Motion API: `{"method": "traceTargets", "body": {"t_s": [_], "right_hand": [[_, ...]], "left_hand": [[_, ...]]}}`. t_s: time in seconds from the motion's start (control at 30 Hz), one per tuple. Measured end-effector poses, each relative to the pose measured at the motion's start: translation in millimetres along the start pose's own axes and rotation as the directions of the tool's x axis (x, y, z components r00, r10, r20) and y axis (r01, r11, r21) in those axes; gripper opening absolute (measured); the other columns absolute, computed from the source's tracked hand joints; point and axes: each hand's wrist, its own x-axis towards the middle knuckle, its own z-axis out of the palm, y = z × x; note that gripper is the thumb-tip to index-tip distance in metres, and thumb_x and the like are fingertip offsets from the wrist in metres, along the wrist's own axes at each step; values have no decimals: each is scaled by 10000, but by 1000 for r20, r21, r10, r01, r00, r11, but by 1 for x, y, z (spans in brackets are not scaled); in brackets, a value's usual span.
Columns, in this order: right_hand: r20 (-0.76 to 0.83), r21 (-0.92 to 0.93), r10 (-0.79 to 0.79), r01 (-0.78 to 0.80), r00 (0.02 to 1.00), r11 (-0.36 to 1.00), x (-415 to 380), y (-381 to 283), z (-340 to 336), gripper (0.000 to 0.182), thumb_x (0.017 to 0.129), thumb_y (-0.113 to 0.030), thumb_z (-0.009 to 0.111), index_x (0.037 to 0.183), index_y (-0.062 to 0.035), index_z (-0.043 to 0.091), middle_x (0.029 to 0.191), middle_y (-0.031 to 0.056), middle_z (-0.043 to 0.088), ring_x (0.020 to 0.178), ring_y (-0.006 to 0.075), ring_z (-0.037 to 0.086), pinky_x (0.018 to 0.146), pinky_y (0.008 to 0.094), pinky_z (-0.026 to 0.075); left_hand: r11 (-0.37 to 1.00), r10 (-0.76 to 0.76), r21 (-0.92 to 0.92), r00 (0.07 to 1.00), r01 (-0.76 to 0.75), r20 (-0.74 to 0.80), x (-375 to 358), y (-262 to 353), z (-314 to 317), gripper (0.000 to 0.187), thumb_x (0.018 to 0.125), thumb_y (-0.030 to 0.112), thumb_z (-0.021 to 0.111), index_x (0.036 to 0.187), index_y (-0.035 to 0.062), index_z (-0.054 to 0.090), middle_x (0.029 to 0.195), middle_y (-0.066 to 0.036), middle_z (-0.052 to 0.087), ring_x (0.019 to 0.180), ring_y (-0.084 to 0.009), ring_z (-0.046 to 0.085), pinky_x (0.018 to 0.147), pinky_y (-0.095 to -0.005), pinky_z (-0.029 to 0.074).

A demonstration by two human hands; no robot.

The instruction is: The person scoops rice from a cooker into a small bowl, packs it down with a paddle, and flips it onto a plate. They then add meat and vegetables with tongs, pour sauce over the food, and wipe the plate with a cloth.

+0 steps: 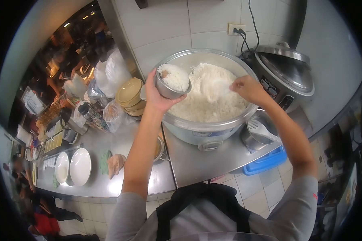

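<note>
My left hand (159,95) holds a small metal bowl (171,93) heaped with white rice (176,77), tilted over the left rim of a large round rice cooker (197,125). A small brown patch shows on the rice in the bowl. Inside the cooker is a big mound of rice (213,100). My right hand (245,87) is over the right side of the cooker, its fingers closed on a pale, blurred utensil (219,87) that reaches toward the rice. The utensil's exact shape is smeared by motion.
Right: a lidded cooker (285,72), a metal pot (249,140) with a white paddle (261,129), a blue container (265,161) below. Left: stacked yellowish plates (128,93), plastic bags (112,70), a bottle (93,116), two white dishes (80,166), a crumpled cloth (116,164). People stand far left.
</note>
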Motion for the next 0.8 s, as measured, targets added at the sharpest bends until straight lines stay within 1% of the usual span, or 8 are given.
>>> {"method": "traceTargets", "body": {"t_s": [0.03,0.13,0.2,0.27,0.5,0.57,0.67,0.8], "right_hand": [[-165,-4,-1,0,986,1000,1,-5,1,264,765,-261,599,924,-58,661,826,146,642,798,272,608,726,352,455],[-224,153,2,33,975,988,-4,-44,11,237,778,-125,557,978,-15,620,811,188,626,794,302,609,715,393,465],[-327,-13,-379,397,866,918,-2,-50,45,270,765,-34,518,1021,43,559,787,234,591,760,339,595,662,401,458],[-304,-75,-363,357,881,931,-9,-67,65,271,727,11,497,989,63,544,785,247,561,739,387,567,687,449,449],[-270,-130,-359,336,893,933,-25,-86,76,243,692,46,478,924,49,552,786,242,548,728,394,562,680,449,456],[-273,-149,-463,438,843,886,-11,-71,60,283,692,46,479,963,52,563,792,230,555,735,384,570,670,435,464],[-362,19,-319,349,876,937,-5,-66,14,293,710,18,490,991,56,563,792,221,555,746,376,574,671,428,467],[-455,-145,-468,456,757,878,2,-80,31,225,692,7,505,898,32,591,809,222,570,716,377,587,675,427,481]], "left_hand": [[1000,-14,-14,1000,14,-1,4,-3,-1,599,765,533,467,1238,170,406,1311,-117,380,1198,-332,352,942,-553,258],[999,-35,-24,999,34,-28,11,-14,6,562,764,535,461,1212,198,429,1307,-99,388,1192,-325,359,940,-555,258],[999,-39,-23,998,38,-48,15,-21,13,543,766,536,456,1198,208,440,1302,-93,394,1188,-320,363,938,-553,263],[999,-39,-32,989,35,-142,18,-25,18,522,774,532,441,1188,213,446,1275,-85,416,1171,-308,373,927,-549,279],[998,29,63,988,-20,-149,19,-28,23,517,776,535,433,1176,207,450,1263,-85,415,1145,-296,386,918,-549,296],[1000,-3,-9,979,1,-204,16,-27,25,526,780,533,420,1192,206,444,1287,-91,396,1170,-308,371,931,-551,287],[1000,11,-26,996,-13,-84,13,-19,21,550,792,531,386,1227,198,425,1320,-98,373,1211,-319,341,957,-556,258],[999,-23,-26,1000,23,13,15,-12,22,578,796,534,359,1255,188,409,1350,-96,349,1242,-319,313,977,-565,224]]}}
